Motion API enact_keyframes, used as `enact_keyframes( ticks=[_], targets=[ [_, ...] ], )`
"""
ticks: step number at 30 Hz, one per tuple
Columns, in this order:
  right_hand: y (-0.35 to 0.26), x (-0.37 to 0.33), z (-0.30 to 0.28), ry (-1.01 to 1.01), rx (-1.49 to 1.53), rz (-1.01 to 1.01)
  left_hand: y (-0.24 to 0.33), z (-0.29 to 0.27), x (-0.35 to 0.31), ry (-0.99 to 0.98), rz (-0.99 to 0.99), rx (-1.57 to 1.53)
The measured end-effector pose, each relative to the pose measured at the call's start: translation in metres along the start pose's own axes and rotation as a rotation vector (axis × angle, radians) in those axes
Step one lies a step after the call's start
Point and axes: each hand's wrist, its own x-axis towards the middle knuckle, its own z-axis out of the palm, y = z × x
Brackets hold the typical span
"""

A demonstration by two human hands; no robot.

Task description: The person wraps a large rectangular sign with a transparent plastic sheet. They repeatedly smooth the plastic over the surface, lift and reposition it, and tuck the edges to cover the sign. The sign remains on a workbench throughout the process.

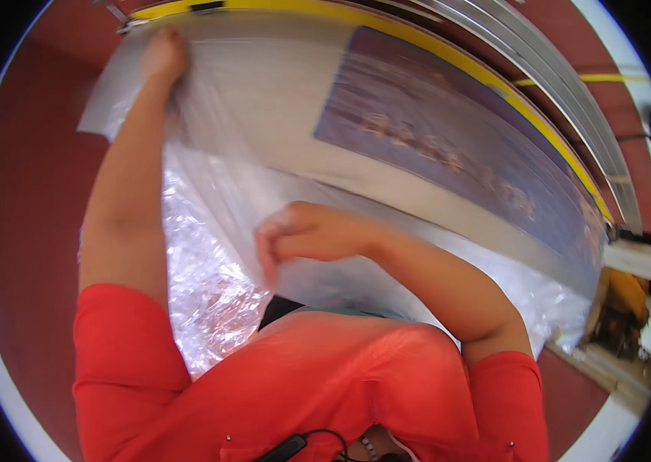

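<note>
A wide sheet of clear plastic film (pixel 214 165) lies over a pale work surface (pixel 287 92) and hangs in shiny crumples at the near side. My left arm is stretched to the far left, where my left hand (pixel 165 55) is closed on the film near the yellow edge; creases run down from it. In the middle, close to my body, my right hand (pixel 294 235) has curled fingers closed at the film's near part. Motion blurs both hands, and their fingertips are partly hidden. A blue-purple printed panel (pixel 448 138) lies flat at the right, apparently beneath the film.
A yellow strip (pixel 294 6) borders the far side of the surface, with metal rails (pixel 541 61) beyond it. Red-brown floor (pixel 25 208) shows at the left. At the right stands a box-like holder (pixel 610 308) with an orange-yellow thing inside.
</note>
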Motion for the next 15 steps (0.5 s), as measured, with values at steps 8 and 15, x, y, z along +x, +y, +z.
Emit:
enact_keyframes(
  ticks=[8, 15],
  targets=[
    [-0.091, -0.369, 0.022, 1.047, 0.129, -1.171, -0.020, 0.011, 0.022, -0.094, -0.040, 0.067],
    [-0.087, -0.392, 0.057, 2.197, -0.444, -0.267, -0.055, 0.057, 0.048, -0.057, 0.068, -0.041]
  ],
)
